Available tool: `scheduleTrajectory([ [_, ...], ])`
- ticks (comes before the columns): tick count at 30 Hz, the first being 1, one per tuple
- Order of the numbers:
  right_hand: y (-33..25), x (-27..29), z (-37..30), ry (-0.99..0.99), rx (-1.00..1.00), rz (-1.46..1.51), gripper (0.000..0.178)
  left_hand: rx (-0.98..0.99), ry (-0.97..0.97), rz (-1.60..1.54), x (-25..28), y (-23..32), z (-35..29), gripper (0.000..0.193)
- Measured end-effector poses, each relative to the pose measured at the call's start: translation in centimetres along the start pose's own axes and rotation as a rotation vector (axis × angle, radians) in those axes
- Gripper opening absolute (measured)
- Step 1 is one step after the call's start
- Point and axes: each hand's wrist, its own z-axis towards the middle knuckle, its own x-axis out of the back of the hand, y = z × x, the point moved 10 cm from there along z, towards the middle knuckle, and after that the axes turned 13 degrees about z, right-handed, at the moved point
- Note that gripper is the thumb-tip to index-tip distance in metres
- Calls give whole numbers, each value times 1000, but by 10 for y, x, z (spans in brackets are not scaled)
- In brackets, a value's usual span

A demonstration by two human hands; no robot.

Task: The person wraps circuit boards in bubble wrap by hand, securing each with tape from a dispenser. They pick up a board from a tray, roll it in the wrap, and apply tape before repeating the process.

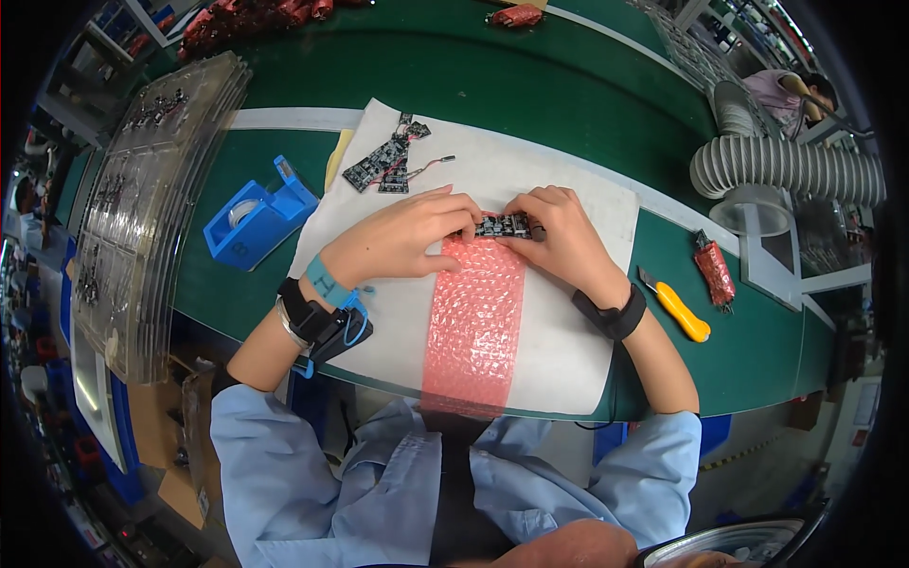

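Note:
A strip of pink bubble wrap (473, 322) lies lengthwise on a white sheet (568, 355), its near end hanging over the table edge. Across its far end sits a dark circuit board (502, 225) packed with small parts. My left hand (412, 232) grips the board's left end, fingertips curled at the wrap's far edge and thumb resting on the wrap. My right hand (559, 235) pinches the board's right end between thumb and fingers. Further back on the sheet, several more circuit boards (386, 161) lie in a loose group with thin red and black wires.
A blue tape dispenser (260, 218) stands left of the sheet, beside stacked clear trays (151, 208). On the right lie a yellow utility knife (684, 312) with its blade showing and a pink-wrapped bundle (715, 273). A ribbed grey hose (786, 168) hangs behind them. More pink bundles (251, 24) lie at the back.

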Motion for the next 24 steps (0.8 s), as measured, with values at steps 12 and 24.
scheduleTrajectory([
  [12,6,0,0,-61,-47,102,28,235,-17,81,-18,-20,8,24],
  [24,8,-3,-1,-82,-123,134,27,405,23,-147,-21,-45,-5,46],
])
